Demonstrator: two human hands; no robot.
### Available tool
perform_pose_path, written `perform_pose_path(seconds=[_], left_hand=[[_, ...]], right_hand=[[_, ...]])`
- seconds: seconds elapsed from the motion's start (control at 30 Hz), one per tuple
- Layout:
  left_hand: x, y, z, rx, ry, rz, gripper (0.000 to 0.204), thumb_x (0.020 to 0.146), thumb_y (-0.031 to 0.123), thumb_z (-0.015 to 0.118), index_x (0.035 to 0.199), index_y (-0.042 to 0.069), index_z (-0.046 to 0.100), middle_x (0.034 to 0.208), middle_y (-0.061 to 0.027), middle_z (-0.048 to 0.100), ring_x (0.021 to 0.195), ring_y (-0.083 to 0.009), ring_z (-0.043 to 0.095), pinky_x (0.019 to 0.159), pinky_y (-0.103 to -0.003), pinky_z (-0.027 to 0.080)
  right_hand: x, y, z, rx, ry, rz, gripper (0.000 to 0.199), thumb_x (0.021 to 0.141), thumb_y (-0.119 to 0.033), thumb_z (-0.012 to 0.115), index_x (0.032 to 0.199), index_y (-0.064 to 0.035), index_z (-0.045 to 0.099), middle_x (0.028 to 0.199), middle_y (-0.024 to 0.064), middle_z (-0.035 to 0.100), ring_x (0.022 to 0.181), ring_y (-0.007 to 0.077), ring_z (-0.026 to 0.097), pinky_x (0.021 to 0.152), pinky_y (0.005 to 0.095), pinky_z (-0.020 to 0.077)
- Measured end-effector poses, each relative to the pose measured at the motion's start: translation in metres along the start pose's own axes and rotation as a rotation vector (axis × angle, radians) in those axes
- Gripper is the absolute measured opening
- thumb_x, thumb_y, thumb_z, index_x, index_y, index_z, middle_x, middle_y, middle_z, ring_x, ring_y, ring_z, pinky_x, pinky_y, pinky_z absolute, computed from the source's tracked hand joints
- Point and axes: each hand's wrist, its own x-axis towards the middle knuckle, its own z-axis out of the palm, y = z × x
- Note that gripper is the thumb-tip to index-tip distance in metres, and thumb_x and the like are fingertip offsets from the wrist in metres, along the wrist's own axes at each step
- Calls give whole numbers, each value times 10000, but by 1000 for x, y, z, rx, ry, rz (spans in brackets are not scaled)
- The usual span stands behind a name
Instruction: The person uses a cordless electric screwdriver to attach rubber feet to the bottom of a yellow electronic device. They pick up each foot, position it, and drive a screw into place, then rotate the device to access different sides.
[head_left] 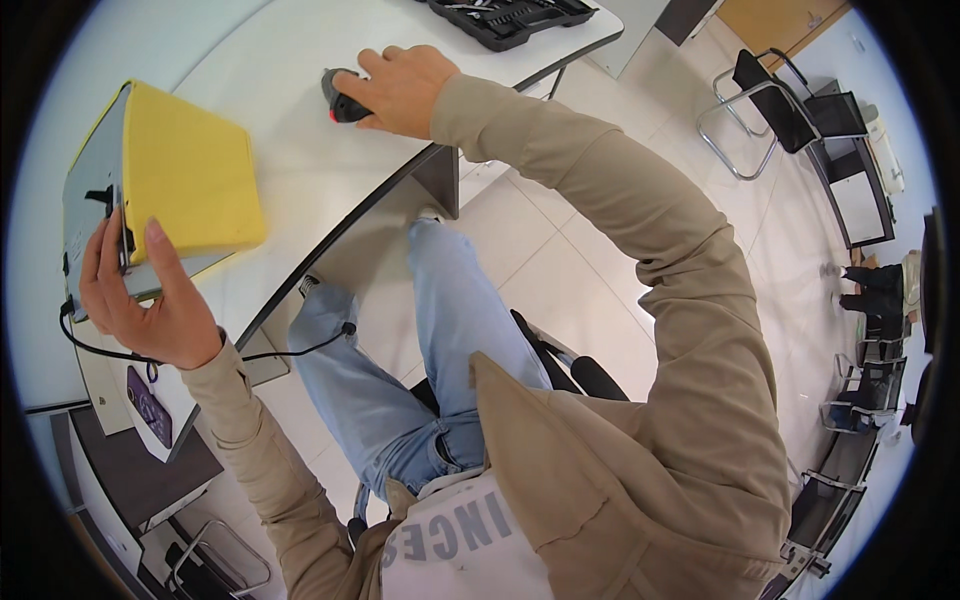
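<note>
Seated at a white table (pixel 300 190), you steady a yellow-topped grey box (pixel 185 180) with your left hand (pixel 140 295), fingers and thumb spread around its near corner at the table's left edge. Your right hand (pixel 400 90) closes over a black tool with a red spot (pixel 343 103), lying farther along the table near a black tray (pixel 510 22).
</note>
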Motion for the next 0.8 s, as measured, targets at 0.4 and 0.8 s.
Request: perform_pose_path(seconds=[0.4, 0.8], left_hand=[[-2, 4, -7, -16, -32, 27, 291, 896, 160, 681, 1156, 35, 653, 1188, -100, 603, 1112, -235, 547, 940, -360, 445], [-21, 28, -19, -241, 117, 123, 534, 874, 156, 678, 1329, 28, 429, 1313, -156, 443, 1258, -290, 427, 1012, -443, 384]], right_hand=[[-6, 3, 3, 218, -248, 41, 601, 828, -304, 680, 1362, -220, 416, 1051, 76, 593, 995, 267, 599, 779, 393, 532], [-52, 17, -12, 363, 187, 101, 641, 843, -295, 676, 1412, -201, 396, 1267, 85, 540, 1174, 268, 503, 941, 409, 453]])
